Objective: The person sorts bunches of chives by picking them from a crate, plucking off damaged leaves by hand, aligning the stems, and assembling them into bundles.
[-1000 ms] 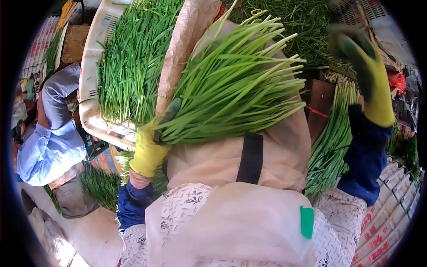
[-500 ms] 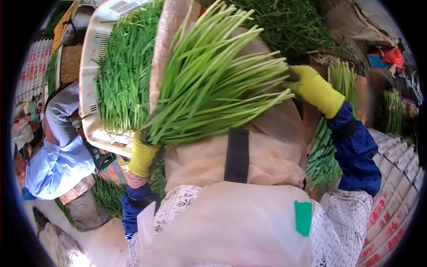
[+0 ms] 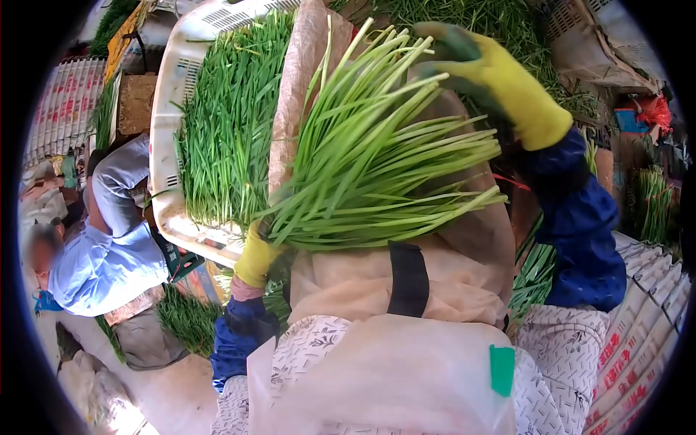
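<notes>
A fanned bunch of long green stalks lies across my lap over a beige cloth, its pale ends pointing up and right. My left hand, in a yellow and dark green glove, is closed round the leafy lower-left end, its fingers partly hidden by the leaves. At the upper right of the bunch is my right hand, gloved alike, with thumb and fingers apart beside the pale stalk ends. Nothing shows between its fingers.
A white plastic crate of upright green stalks stands at the left. Beyond it sits a person in a blue shirt. Loose greens lie at the back. White printed bundles are at the right.
My right hand went from raised at the far right to the right edge of the bunch, then up and left to its top ends, fingers now spread. My left hand keeps its hold.
</notes>
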`<control>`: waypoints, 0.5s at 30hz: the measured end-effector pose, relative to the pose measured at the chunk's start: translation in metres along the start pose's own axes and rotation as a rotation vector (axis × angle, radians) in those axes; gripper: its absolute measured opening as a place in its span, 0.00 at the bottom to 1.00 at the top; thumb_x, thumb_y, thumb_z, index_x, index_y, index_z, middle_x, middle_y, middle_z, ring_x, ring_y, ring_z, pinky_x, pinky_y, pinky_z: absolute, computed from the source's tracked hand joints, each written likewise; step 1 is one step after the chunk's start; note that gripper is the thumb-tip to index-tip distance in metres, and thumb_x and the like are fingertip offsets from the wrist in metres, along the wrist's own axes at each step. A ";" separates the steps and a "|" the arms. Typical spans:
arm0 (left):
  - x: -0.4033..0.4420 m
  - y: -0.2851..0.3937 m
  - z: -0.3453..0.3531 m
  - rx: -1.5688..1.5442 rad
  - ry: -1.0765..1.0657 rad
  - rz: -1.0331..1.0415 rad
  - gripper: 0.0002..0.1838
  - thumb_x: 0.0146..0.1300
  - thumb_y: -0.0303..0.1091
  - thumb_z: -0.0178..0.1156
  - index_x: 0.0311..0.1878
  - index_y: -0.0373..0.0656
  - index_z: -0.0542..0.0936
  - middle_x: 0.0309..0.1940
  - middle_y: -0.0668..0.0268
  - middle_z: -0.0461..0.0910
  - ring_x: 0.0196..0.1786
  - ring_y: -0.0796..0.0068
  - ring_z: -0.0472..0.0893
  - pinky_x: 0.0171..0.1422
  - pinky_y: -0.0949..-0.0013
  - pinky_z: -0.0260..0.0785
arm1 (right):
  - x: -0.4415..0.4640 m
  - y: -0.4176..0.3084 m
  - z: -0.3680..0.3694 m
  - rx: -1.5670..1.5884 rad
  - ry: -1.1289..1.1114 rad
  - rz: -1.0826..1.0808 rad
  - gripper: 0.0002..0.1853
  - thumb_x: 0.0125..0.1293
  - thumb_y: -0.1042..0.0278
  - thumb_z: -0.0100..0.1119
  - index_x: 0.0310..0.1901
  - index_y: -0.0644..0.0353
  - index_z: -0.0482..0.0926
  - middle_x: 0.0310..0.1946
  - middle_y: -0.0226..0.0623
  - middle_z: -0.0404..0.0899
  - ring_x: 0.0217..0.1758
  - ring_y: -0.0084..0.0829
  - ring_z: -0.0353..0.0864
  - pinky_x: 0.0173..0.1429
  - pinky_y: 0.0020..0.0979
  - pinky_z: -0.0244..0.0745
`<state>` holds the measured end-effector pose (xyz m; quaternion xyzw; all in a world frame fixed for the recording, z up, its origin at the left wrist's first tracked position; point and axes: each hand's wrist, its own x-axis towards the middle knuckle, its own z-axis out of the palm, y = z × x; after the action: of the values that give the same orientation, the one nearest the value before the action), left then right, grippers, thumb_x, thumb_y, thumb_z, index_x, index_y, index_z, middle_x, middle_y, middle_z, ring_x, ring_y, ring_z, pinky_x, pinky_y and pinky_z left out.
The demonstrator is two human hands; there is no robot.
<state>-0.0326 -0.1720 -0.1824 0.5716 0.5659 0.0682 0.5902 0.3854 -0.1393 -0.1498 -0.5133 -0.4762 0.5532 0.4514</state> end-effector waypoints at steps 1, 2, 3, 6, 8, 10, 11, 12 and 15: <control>0.004 -0.024 -0.002 0.199 -0.011 0.236 0.35 0.44 0.20 0.66 0.59 0.33 0.64 0.54 0.55 0.75 0.54 0.70 0.76 0.57 0.68 0.69 | 0.011 0.011 0.003 0.006 -0.058 -0.132 0.27 0.58 0.67 0.64 0.59 0.63 0.70 0.41 0.36 0.81 0.43 0.22 0.79 0.47 0.20 0.74; 0.002 -0.043 -0.008 0.126 0.001 0.209 0.35 0.45 0.21 0.66 0.60 0.33 0.64 0.54 0.55 0.74 0.54 0.70 0.76 0.57 0.68 0.69 | 0.020 0.019 0.007 -0.085 0.009 -0.173 0.24 0.58 0.68 0.64 0.56 0.62 0.73 0.42 0.35 0.81 0.43 0.22 0.80 0.46 0.21 0.76; 0.000 -0.040 -0.006 0.052 0.015 0.184 0.36 0.45 0.21 0.66 0.60 0.34 0.64 0.54 0.55 0.74 0.54 0.69 0.76 0.57 0.68 0.69 | 0.027 0.023 0.011 0.010 0.020 -0.140 0.23 0.58 0.69 0.64 0.56 0.62 0.74 0.43 0.35 0.81 0.43 0.22 0.80 0.46 0.22 0.77; 0.000 -0.019 0.002 0.246 0.022 0.299 0.33 0.47 0.24 0.69 0.58 0.34 0.66 0.54 0.54 0.74 0.53 0.69 0.76 0.57 0.69 0.69 | 0.030 0.009 0.009 0.007 0.006 0.038 0.23 0.61 0.71 0.60 0.58 0.62 0.72 0.47 0.35 0.79 0.46 0.25 0.79 0.51 0.24 0.75; -0.001 -0.018 0.002 0.306 0.012 0.303 0.33 0.46 0.27 0.71 0.56 0.34 0.68 0.51 0.55 0.76 0.51 0.70 0.77 0.56 0.70 0.69 | 0.021 -0.005 0.015 0.070 0.005 0.094 0.20 0.61 0.71 0.60 0.56 0.63 0.74 0.43 0.33 0.81 0.42 0.24 0.80 0.46 0.24 0.76; 0.000 -0.041 -0.001 0.239 0.054 0.236 0.33 0.44 0.29 0.73 0.54 0.33 0.69 0.48 0.56 0.78 0.50 0.70 0.78 0.54 0.69 0.70 | 0.026 0.004 0.014 0.104 -0.030 0.014 0.20 0.61 0.72 0.59 0.55 0.64 0.74 0.41 0.34 0.81 0.40 0.22 0.80 0.44 0.23 0.76; 0.001 -0.054 -0.005 0.313 0.057 0.277 0.33 0.44 0.29 0.74 0.54 0.33 0.69 0.47 0.56 0.78 0.49 0.70 0.78 0.53 0.69 0.71 | 0.026 0.007 0.012 0.152 0.042 0.128 0.20 0.61 0.72 0.60 0.55 0.64 0.74 0.42 0.34 0.81 0.40 0.22 0.80 0.45 0.23 0.76; 0.003 -0.054 -0.005 0.385 0.061 0.321 0.34 0.44 0.30 0.74 0.54 0.33 0.69 0.46 0.56 0.79 0.48 0.70 0.78 0.52 0.69 0.71 | 0.021 0.006 0.013 0.053 0.025 0.094 0.21 0.60 0.72 0.60 0.56 0.64 0.74 0.42 0.34 0.81 0.41 0.22 0.80 0.46 0.23 0.76; -0.001 -0.042 -0.002 0.231 0.028 0.224 0.31 0.45 0.30 0.73 0.53 0.32 0.70 0.44 0.56 0.80 0.46 0.70 0.79 0.51 0.68 0.72 | 0.014 0.002 0.012 -0.079 0.063 0.198 0.23 0.58 0.72 0.62 0.56 0.65 0.73 0.42 0.36 0.81 0.40 0.22 0.80 0.44 0.24 0.77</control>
<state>-0.0584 -0.1857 -0.2123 0.6940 0.5110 0.0760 0.5015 0.3725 -0.1260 -0.1532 -0.5921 -0.4303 0.5595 0.3888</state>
